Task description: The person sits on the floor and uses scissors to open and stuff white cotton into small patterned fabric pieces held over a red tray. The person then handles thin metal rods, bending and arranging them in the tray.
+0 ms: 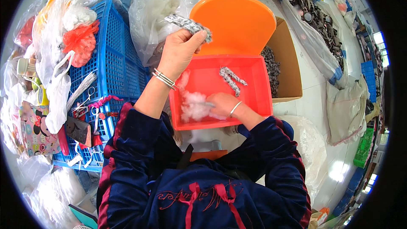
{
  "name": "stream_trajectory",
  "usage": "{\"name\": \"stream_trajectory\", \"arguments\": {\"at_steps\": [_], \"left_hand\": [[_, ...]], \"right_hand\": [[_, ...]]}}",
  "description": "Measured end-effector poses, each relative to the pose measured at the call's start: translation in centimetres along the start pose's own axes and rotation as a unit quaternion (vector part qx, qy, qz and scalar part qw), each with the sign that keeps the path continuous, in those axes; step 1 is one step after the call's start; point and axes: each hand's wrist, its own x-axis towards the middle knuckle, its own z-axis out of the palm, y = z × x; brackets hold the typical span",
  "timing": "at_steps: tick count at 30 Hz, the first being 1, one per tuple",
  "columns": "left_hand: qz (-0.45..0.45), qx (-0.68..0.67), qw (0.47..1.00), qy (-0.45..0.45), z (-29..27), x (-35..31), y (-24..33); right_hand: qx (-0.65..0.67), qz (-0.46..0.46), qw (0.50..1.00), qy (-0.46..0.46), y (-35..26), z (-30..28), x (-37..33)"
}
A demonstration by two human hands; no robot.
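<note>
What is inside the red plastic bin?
White fluffy stuffing and grey-and-white fuzzy fabric in a V shape lie in the bin. The right hand hides part of its floor; anything under the stuffing is covered.

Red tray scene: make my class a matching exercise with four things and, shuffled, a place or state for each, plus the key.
1. Left hand
2. Right hand
3. Cardboard box
4. Blue crate

A. Right of the red tray
B. Mesh-sided, left of the tray
C. Holding up a grey speckled piece
D. In the tray, at white stuffing

Pairs: 1-C, 2-D, 3-A, 4-B
</note>
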Motion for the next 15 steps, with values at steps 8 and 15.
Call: {"name": "stream_trajectory", "arguments": {"at_steps": [8,15], "left_hand": [[-0.041,0.181,0.925,-0.332,-0.2,-1.1,0.7],[-0.016,0.226,0.904,-0.362,2.3,-1.7,-1.8]], "right_hand": [[0.373,0.05,0.91,0.173,1.6,-8.5,-5.1],[0.383,0.109,0.894,0.207,1.4,-9.7,-6.3]]}}
